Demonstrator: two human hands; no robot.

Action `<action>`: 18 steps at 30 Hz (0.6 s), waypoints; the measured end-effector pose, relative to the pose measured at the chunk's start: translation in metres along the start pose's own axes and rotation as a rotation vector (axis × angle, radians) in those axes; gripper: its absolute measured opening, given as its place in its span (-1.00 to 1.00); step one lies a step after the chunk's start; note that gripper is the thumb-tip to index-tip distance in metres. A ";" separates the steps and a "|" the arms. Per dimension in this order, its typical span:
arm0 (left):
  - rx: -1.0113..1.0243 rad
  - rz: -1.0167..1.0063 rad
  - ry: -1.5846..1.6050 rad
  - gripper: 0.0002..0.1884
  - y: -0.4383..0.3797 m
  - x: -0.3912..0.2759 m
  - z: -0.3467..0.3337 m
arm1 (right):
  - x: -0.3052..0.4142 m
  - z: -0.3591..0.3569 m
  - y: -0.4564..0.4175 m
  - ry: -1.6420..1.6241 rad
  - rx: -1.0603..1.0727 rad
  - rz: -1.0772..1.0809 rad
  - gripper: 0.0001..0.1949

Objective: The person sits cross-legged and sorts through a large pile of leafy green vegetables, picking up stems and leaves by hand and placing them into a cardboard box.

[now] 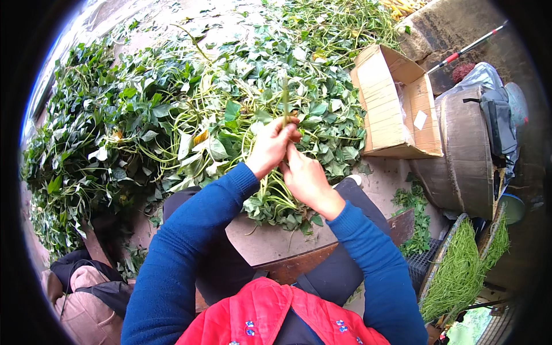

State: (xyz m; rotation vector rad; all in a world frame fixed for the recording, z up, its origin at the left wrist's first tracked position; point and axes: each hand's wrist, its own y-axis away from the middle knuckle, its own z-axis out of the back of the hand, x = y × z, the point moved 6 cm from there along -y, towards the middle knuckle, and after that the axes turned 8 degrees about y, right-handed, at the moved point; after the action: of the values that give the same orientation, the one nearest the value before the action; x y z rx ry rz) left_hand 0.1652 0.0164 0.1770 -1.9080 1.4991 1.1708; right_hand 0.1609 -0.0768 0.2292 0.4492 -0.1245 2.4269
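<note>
A thin green stalk (285,97), blurred, points away from me out of my left hand (269,148), whose thumb and fingers are closed around it. My right hand (307,177) meets the left just below, with its index finger stretched against the left hand. Whether the right fingers also pinch the stalk's lower end is hidden. Under and beyond both hands spreads a large heap of leafy green vines (228,108), which look like sweet potato vines. A smaller bunch of pale leaf stalks (276,194) hangs between my knees, below the hands.
An open cardboard box (388,112) stands right of the heap, beside a large brown drum (463,151). Woven baskets of green stalks (457,271) are at lower right, near a dark plastic crate (420,263). Another person (88,297) sits at lower left. A striped pole (465,47) leans behind.
</note>
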 end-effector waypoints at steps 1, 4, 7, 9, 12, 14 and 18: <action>0.003 0.044 0.047 -0.73 -0.003 0.000 0.004 | 0.004 0.010 0.003 0.181 0.064 0.023 -0.65; -0.073 0.104 0.322 -0.70 -0.011 -0.014 0.023 | 0.034 0.068 0.018 0.173 0.269 0.172 -0.75; -0.052 0.089 0.566 -0.64 -0.012 -0.031 0.029 | 0.060 0.151 0.045 -0.292 0.147 0.458 -0.84; -0.029 0.050 0.625 -0.64 -0.018 -0.031 0.019 | 0.048 0.205 0.078 -0.888 -0.079 0.449 -0.82; -0.084 0.039 0.624 -0.60 -0.016 -0.029 0.024 | 0.036 0.264 0.112 -1.789 -0.256 0.726 -0.79; -0.078 0.013 0.639 -0.58 -0.018 -0.027 0.031 | 0.050 0.277 0.114 -1.920 -0.126 0.850 -0.80; -0.022 -0.013 0.640 -0.56 -0.020 -0.028 0.028 | 0.071 0.275 0.116 -1.867 -0.062 0.878 -0.82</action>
State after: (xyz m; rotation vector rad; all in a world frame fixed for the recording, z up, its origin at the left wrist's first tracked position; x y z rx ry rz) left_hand 0.1729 0.0595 0.1820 -2.4415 1.7697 0.5820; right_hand 0.1156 -0.1799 0.5146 2.8345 -1.3273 1.6724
